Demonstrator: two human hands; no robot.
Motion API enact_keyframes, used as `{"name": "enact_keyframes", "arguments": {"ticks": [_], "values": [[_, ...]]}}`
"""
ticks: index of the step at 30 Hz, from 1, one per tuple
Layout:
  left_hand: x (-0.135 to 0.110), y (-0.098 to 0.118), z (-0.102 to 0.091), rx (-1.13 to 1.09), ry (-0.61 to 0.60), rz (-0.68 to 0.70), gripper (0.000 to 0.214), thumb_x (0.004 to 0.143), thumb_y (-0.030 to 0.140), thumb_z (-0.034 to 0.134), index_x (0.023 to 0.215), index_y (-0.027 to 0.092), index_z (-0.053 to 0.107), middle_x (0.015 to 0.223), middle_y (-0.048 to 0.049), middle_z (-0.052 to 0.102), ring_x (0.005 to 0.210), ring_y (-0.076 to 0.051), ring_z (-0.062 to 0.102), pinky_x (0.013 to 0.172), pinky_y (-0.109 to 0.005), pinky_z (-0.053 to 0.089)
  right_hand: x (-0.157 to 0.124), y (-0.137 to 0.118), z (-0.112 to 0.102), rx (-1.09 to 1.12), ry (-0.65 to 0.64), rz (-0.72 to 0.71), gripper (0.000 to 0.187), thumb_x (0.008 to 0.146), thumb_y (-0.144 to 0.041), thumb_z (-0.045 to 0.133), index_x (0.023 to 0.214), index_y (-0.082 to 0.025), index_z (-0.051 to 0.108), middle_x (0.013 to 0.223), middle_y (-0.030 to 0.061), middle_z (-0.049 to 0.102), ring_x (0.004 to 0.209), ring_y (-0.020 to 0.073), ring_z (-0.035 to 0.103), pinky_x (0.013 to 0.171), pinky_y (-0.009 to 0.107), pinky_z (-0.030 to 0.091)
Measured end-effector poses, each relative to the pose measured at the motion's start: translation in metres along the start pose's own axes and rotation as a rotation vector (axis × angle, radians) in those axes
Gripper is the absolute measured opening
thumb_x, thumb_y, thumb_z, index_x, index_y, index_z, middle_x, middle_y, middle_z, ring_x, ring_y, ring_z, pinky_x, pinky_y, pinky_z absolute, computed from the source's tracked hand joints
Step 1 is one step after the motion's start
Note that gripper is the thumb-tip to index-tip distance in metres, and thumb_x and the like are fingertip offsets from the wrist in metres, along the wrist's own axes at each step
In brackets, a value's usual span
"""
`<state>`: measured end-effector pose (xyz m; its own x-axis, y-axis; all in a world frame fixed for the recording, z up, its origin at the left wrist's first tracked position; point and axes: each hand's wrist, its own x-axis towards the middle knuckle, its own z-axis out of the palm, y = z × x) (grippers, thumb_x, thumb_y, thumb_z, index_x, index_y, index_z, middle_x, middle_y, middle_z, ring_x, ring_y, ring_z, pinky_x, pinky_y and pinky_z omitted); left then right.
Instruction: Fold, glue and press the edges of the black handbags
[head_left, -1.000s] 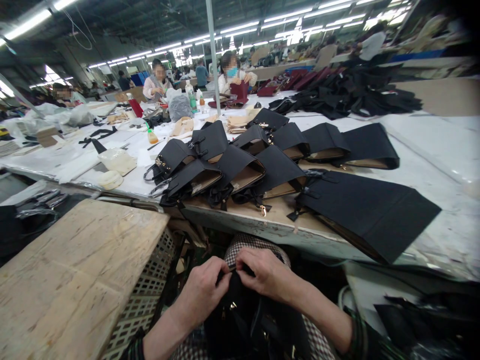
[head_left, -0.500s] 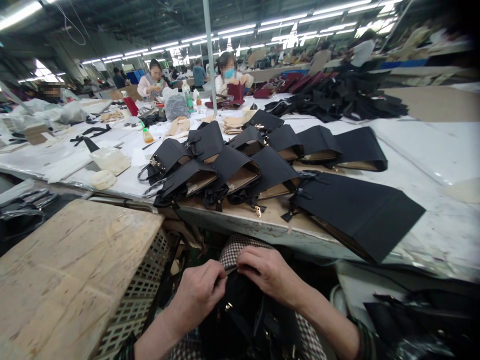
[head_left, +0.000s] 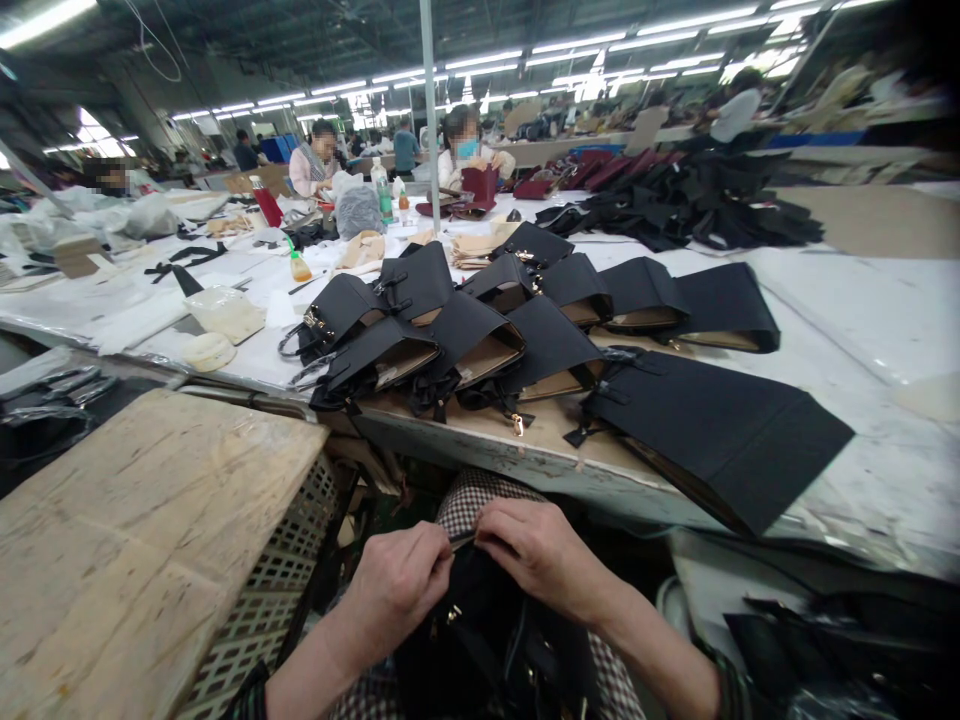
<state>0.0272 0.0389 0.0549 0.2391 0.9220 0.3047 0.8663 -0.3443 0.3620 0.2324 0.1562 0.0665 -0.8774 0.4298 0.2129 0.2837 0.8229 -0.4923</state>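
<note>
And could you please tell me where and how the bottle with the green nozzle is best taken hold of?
Probably around the bottle's amber body, below the thin green nozzle, with the left hand, once free, coming from the left: the body is the wider part, and black bags lie to its right.

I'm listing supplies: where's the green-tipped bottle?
In the head view, the bottle sits left of centre on the white table, just beyond the leftmost black bag there.

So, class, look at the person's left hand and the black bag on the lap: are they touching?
Touching. The head view shows it: the left hand pinches the upper edge of the black bag.
</note>
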Motion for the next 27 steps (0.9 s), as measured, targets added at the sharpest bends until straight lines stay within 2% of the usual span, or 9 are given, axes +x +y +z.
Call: {"name": "enact_keyframes", "arguments": {"ticks": [11,18,23,27], "values": [[0.0025,0.0038,-0.0027,0.013,-0.014,-0.01,0.011,0.093,0.01,0.047,0.088,0.019,0.052,0.082,-0.001,0.063,0.073,-0.015,0.062,0.065,-0.026,0.047,-0.0053,-0.0045,0.0031,-0.041,0.055,-0.019,0.014,0.1,-0.017,0.049,0.094,-0.019,0.061,0.095,0.0069,0.068,0.086,0.0203,0.064,0.079,0.031,0.049],[0.0016,0.0053,-0.0031,0.016,-0.001,-0.015,0.011,0.093,0.01,0.047,0.088,0.019,0.052,0.082,-0.0006,0.062,0.073,-0.015,0.062,0.064,-0.026,0.046,-0.0046,-0.0075,0.0033,-0.056,0.098,-0.021,0.015,0.099,-0.015,0.048,0.092,-0.019,0.061,0.094,0.0077,0.069,0.084,0.0207,0.065,0.078,0.031,0.05],[0.0015,0.0049,-0.0034,-0.049,0.0,-0.047,0.011,0.092,0.009,0.048,0.088,0.019,0.053,0.082,-0.0009,0.062,0.073,-0.014,0.062,0.066,-0.025,0.046,-0.0017,-0.0028,0.0052,-0.049,0.019,-0.017,0.01,0.094,-0.012,0.052,0.089,-0.018,0.056,0.086,0.0046,0.064,0.077,0.0195,0.06,0.069,0.03,0.045],[0.0021,0.0071,-0.0009,-0.08,0.064,-0.089,0.011,0.089,0.008,0.051,0.085,0.019,0.053,0.078,0.0002,0.061,0.067,-0.013,0.061,0.062,-0.024,0.044,-0.0007,0.0015,0.0093,0.022,0.055,-0.042,0.012,0.087,-0.008,0.052,0.086,-0.019,0.054,0.079,0.0023,0.06,0.07,0.0175,0.056,0.064,0.028,0.042]]}}
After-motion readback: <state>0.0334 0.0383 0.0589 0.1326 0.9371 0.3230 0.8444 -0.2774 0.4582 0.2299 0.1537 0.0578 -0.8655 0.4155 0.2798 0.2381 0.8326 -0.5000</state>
